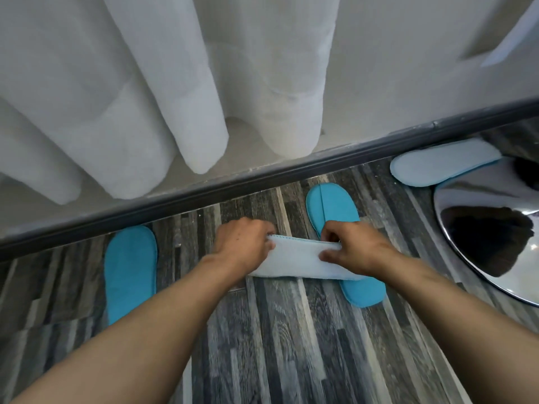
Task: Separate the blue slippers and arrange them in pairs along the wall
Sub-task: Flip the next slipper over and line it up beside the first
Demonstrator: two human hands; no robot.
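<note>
Head view, looking down at the floor by the wall. Both forearms run in from the lower edge. The left hand and right hand each pinch one end of a pale slipper, held crosswise with its whitish terry face toward the camera; the fingertips of both hands are curled behind its upper edge and hidden. This held slipper covers the middle of a bright blue slipper lying on the floor beneath it, toe near the dark baseboard; a seam runs down its upper. A second blue slipper lies well to the left, its heel end hidden by the left forearm. A fourth slipper, pale side up, lies at right against the baseboard, partly overlapped by a chrome base that is cut off by the frame. White curtain folds hang above.
</note>
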